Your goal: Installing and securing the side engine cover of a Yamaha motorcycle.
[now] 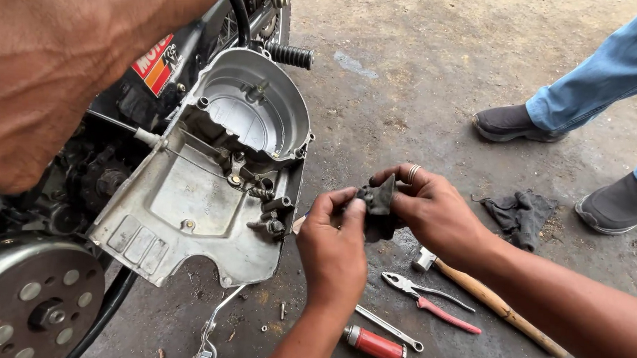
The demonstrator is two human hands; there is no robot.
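Both my hands meet at the middle of the view over a concrete floor. My left hand (334, 252) and my right hand (436, 214) together pinch a small dark, greasy rag (379, 206) that seems wrapped around a small part; what is inside stays hidden. Just left of my hands hangs an aluminium engine side cover (199, 197), its inner face turned toward me, still tethered by a cable to a motorcycle engine (65, 202).
On the floor below my hands lie pliers with red grips (430, 301), a wooden-handled hammer (488, 300), a wrench (387, 328) and a red-handled tool (374, 345). Another dark rag (521, 214) lies right. A bystander's shoes (511, 123) and jeans stand at upper right.
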